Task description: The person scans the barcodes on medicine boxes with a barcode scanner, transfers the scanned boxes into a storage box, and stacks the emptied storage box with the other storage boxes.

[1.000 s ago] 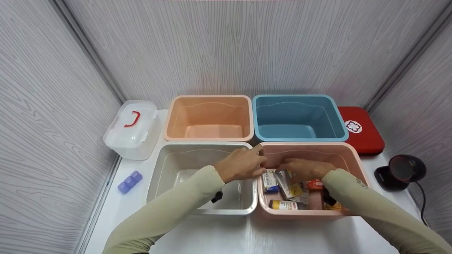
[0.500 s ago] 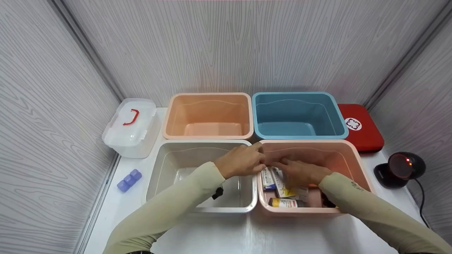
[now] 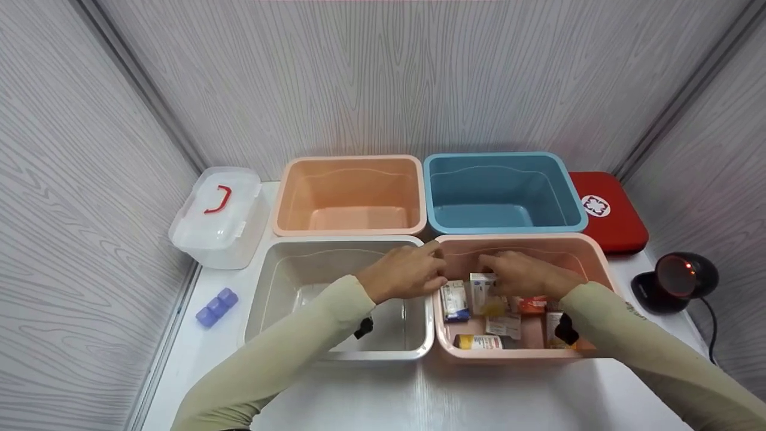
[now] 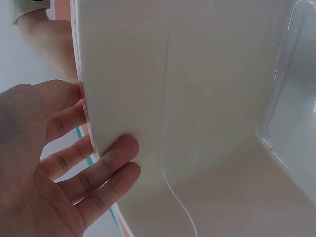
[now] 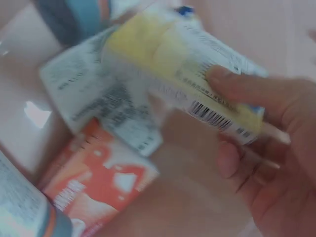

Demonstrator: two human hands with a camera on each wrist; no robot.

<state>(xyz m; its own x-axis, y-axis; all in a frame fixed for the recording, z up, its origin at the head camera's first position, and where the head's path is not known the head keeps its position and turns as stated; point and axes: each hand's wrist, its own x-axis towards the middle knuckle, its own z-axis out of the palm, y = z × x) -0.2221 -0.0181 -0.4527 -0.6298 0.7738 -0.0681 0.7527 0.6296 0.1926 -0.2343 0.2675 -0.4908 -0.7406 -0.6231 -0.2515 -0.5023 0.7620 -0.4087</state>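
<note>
My right hand [image 3: 526, 272] is inside the pink bin [image 3: 514, 354]. It pinches a yellow-and-white medicine box [image 5: 182, 74] with a barcode between thumb and fingers; in the head view this box is tilted up. Beneath it lie a white printed box [image 5: 103, 89] and an orange-red box [image 5: 98, 182]. A bottle with a yellow band [image 3: 479, 342] lies along the bin's near wall, and a white-and-blue box [image 3: 455, 299] at its left side. My left hand [image 3: 407, 272] rests on the rim of the white bin [image 3: 341, 355], its loose fingers on both sides of the wall.
Behind stand an orange bin [image 3: 350, 230] and a blue bin [image 3: 505, 229]. A clear lidded box [image 3: 212, 224] and a purple three-part case [image 3: 216, 307] are at left. A red case [image 3: 616, 221] and a black corded scanner [image 3: 676, 281] are at right.
My right hand has lifted the medicine box from among the others and drawn back slightly to the right. The left hand has stayed at the rim. The scanner's red light has come on.
</note>
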